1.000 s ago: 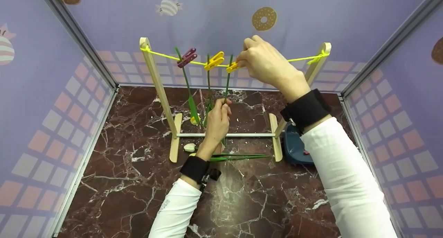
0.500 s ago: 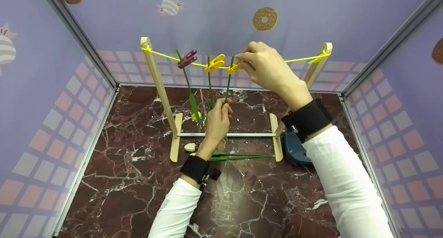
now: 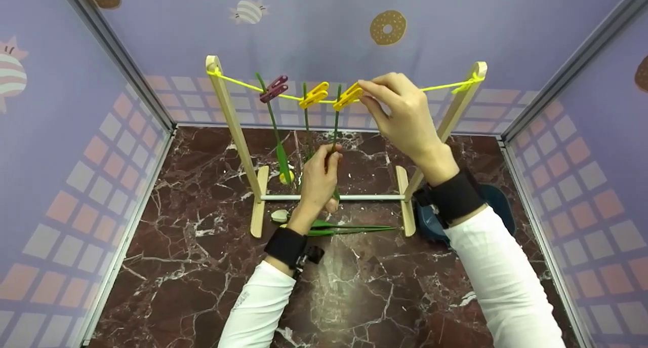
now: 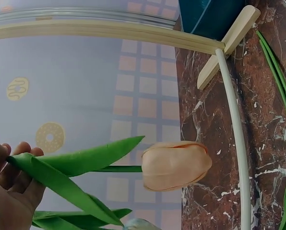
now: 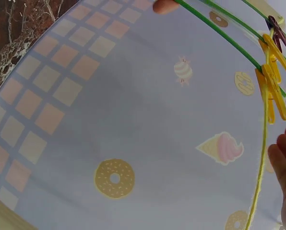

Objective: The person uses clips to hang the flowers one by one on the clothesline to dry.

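My left hand (image 3: 319, 178) pinches the green stem (image 3: 336, 127) of an artificial tulip. Its peach bloom (image 4: 175, 166) hangs head down, shown sideways in the left wrist view. A yellow clothespin (image 3: 348, 97) clamps the stem's top to a yellow line (image 3: 439, 87). My right hand (image 3: 405, 110) is beside that clothespin's handles with loosely bent fingers, apart from it in the right wrist view. To the left, another yellow clothespin (image 3: 314, 95) and a purple clothespin (image 3: 274, 89) each clamp a green stem to the line.
Wooden posts (image 3: 230, 125) joined by a white bar (image 3: 369, 197) carry the line. More tulips (image 3: 354, 229) lie on the marble-patterned floor (image 3: 202, 282) in front. A dark blue basin (image 3: 498, 201) stands behind my right forearm. Patterned lilac walls (image 3: 324, 29) enclose three sides.
My right hand has let go of the yellow clothespin and drawn back slightly right and down, uncovering its handles. The left hand keeps its hold on the stem.
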The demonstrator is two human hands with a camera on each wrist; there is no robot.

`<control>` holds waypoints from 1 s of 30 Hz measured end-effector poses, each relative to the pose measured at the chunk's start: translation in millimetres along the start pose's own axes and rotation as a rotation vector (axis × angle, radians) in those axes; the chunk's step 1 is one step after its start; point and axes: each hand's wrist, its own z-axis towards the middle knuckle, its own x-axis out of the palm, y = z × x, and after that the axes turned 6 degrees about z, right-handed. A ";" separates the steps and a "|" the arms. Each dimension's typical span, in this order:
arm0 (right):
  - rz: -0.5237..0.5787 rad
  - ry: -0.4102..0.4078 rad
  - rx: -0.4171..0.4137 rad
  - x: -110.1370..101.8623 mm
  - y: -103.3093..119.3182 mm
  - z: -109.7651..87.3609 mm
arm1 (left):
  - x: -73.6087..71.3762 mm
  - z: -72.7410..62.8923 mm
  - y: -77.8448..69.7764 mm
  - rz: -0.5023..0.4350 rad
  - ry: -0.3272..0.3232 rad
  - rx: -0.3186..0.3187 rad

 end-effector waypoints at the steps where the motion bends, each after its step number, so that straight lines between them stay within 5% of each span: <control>1: 0.005 -0.026 -0.014 -0.6 0.7 -4.0 | 0.1 -0.3 0.2 0.000 0.001 -0.003; 6: 0.009 -0.096 -0.059 -5.7 2.0 -25.5 | -0.3 -2.8 0.8 0.029 0.001 -0.016; 18: 0.010 -0.049 -0.012 -0.1 -6.6 -86.0 | -5.7 -10.1 4.4 0.077 -0.017 -0.023; 30: 0.021 -0.010 0.150 10.1 -16.4 -152.7 | -7.7 -19.6 10.8 0.082 -0.041 0.029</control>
